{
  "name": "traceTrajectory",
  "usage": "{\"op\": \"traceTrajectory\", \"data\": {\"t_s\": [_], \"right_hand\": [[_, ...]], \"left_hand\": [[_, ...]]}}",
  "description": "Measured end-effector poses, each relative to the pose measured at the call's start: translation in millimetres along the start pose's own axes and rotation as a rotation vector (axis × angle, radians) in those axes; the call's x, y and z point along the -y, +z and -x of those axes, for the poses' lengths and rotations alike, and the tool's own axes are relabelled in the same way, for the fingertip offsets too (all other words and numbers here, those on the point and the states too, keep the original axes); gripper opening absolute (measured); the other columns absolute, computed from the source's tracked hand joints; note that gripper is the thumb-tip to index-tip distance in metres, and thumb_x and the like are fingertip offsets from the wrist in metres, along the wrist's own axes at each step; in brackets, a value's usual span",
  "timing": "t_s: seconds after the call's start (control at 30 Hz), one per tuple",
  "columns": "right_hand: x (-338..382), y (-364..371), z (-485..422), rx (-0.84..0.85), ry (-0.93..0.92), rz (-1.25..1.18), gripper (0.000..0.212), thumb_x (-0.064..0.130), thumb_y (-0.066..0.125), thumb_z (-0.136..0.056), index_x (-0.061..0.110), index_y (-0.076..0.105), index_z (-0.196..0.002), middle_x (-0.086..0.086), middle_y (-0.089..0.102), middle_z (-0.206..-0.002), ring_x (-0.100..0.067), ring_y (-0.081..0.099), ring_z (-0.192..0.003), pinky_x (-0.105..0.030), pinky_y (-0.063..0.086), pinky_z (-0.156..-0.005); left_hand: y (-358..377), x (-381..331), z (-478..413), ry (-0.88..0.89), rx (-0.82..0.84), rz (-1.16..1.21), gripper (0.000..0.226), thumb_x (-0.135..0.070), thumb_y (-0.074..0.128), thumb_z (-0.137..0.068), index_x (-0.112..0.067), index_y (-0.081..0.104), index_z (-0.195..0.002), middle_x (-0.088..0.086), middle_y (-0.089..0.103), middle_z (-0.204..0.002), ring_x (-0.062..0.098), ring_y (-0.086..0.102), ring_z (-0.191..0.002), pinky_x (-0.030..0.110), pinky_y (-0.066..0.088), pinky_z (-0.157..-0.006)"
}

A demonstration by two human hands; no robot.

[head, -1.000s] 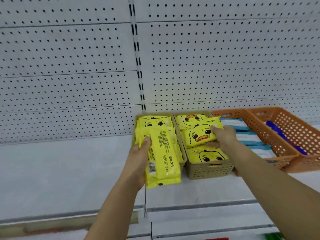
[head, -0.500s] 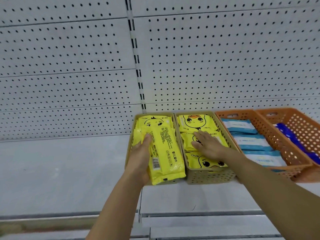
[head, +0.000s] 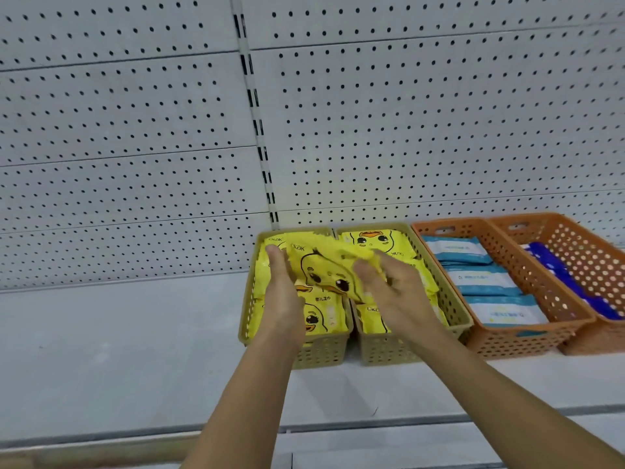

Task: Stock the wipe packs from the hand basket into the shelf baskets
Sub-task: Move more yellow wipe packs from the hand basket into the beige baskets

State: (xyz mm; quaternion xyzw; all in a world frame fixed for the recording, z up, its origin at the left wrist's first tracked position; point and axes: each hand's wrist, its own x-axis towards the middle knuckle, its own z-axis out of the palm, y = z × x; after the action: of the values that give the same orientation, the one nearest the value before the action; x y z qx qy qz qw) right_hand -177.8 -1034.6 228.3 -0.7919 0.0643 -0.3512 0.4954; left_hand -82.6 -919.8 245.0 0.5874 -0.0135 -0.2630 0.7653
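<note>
the yellow duck pack (head: 324, 269) is up in the air between my two hands, over the seam where the left tan basket (head: 248, 319) and right tan basket (head: 460, 319) meet. it is not yet down in either.

change noted: a second ago this pack was in the left hand alone, printed back and barcode up, lying front-to-back over the left basket, while the right hand was flat on a pack in the right basket. now the duck face is up and both hands are on it. i read that as the pack flipped to match the ones already stocked, with only the lowering left for this one.

orientation: face up, "ckak" logo at the far-left corner. long axis looks slanted, from far left to near right, not squared with the basket walls. the near-right end is hidden under my fingers, so the angle is a guess. it needs turning front-to-back before it drops in.

left hand (head: 284, 289): fingers fairly straight along the pack's left edge, bracing rather than clamping. right hand (head: 392, 289): fingers curled over the pack's right edge, pinching it.

around: both tan baskets already hold duck packs face up. to the right is an orange basket (head: 500, 343) with blue-and-white packs (head: 483, 279), then a second orange basket (head: 595, 252) with dark blue packs (head: 558, 269). all sit on the grey shelf (head: 101, 350) against the pegboard (head: 135, 130). the hand basket is out of view.
</note>
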Motion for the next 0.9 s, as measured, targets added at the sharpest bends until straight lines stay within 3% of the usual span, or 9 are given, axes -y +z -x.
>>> {"op": "traceTrajectory", "data": {"t_s": [0.1,0.17,0.23,0.3,0.43,0.53,0.63,0.77,0.9], "right_hand": [[10,-8,-1,-0.119,0.130,-0.076,0.041,0.040,0.041,-0.094,0.015,0.037,-0.061,0.010,0.036,-0.053,-0.002,0.032,-0.050,-0.011,0.031,-0.051],[9,-8,-2,-0.172,0.229,-0.121,0.044,0.042,0.034,-0.097,0.011,0.038,-0.066,0.004,0.032,-0.058,-0.003,0.030,-0.050,-0.010,0.029,-0.048],[7,-9,-2,-0.265,0.311,-0.150,0.043,0.040,0.035,-0.099,0.008,0.044,-0.072,0.000,0.032,-0.060,-0.003,0.030,-0.048,-0.013,0.028,-0.045],[4,-10,-2,-0.352,0.342,-0.165,0.042,0.039,0.039,-0.100,0.009,0.043,-0.071,-0.001,0.033,-0.060,-0.005,0.031,-0.049,-0.018,0.029,-0.047],[-6,-23,-6,-0.413,0.416,-0.145,0.048,0.039,0.043,-0.099,0.019,0.029,-0.058,0.011,0.027,-0.046,-0.009,0.033,-0.053,-0.026,0.028,-0.053],[-18,-51,-9,-0.443,0.465,-0.100,0.050,0.041,0.046,-0.098,0.022,0.030,-0.054,0.006,0.025,-0.047,-0.009,0.024,-0.043,-0.027,0.031,-0.058],[-31,-79,-8,-0.457,0.457,0.109,0.047,0.036,0.044,-0.100,0.019,0.027,-0.060,0.000,0.024,-0.054,-0.007,0.023,-0.043,-0.025,0.024,-0.050],[-51,-86,-7,-0.326,0.527,0.287,0.045,0.033,0.045,-0.100,0.016,0.031,-0.060,-0.002,0.030,-0.054,-0.016,0.029,-0.050,-0.029,0.022,-0.051],[-67,-80,-7,-0.167,0.609,0.467,0.027,0.028,0.047,-0.098,0.011,0.049,-0.077,-0.002,0.049,-0.069,-0.025,0.048,-0.071,-0.032,0.029,-0.056]], "left_hand": [[-7,9,-5,0.087,-0.068,-0.149,0.076,-0.084,0.044,-0.073,-0.034,0.055,-0.129,-0.007,0.056,-0.135,0.020,0.052,-0.124,0.056,0.041,-0.104],[-6,14,-6,0.253,-0.145,-0.177,0.055,-0.071,0.048,-0.082,-0.020,0.063,-0.097,-0.002,0.062,-0.098,0.017,0.056,-0.092,0.048,0.050,-0.090],[-3,16,-5,0.412,-0.177,-0.155,0.059,-0.061,0.051,-0.086,-0.002,0.052,-0.084,0.001,0.048,-0.078,0.019,0.041,-0.072,0.036,0.042,-0.070],[2,20,-6,0.498,-0.207,-0.121,0.054,-0.048,0.053,-0.093,0.005,0.048,-0.080,0.000,0.041,-0.076,0.019,0.033,-0.069,0.032,0.033,-0.067],[12,20,-7,0.398,-0.184,-0.086,0.032,-0.040,0.059,-0.093,-0.016,0.052,-0.073,0.000,0.041,-0.072,0.011,0.039,-0.065,0.029,0.032,-0.064],[11,24,-12,0.339,-0.013,-0.369,0.038,-0.047,0.052,-0.095,-0.019,0.050,-0.069,-0.007,0.045,-0.063,0.010,0.038,-0.056,0.030,0.033,-0.060],[9,40,-10,0.435,0.089,-0.804,0.026,-0.045,0.042,-0.097,-0.028,0.060,-0.089,-0.010,0.067,-0.090,0.011,0.060,-0.083,0.035,0.049,-0.078],[0,78,-10,0.632,0.197,-1.486,0.052,-0.058,0.029,-0.095,-0.028,0.046,-0.134,-0.009,0.046,-0.136,0.014,0.042,-0.124,0.036,0.034,-0.102],[-9,90,-12,0.764,0.189,-1.619,0.071,-0.065,0.013,-0.089,-0.025,0.048,-0.137,-0.005,0.048,-0.141,0.017,0.046,-0.127,0.037,0.035,-0.102]]}}
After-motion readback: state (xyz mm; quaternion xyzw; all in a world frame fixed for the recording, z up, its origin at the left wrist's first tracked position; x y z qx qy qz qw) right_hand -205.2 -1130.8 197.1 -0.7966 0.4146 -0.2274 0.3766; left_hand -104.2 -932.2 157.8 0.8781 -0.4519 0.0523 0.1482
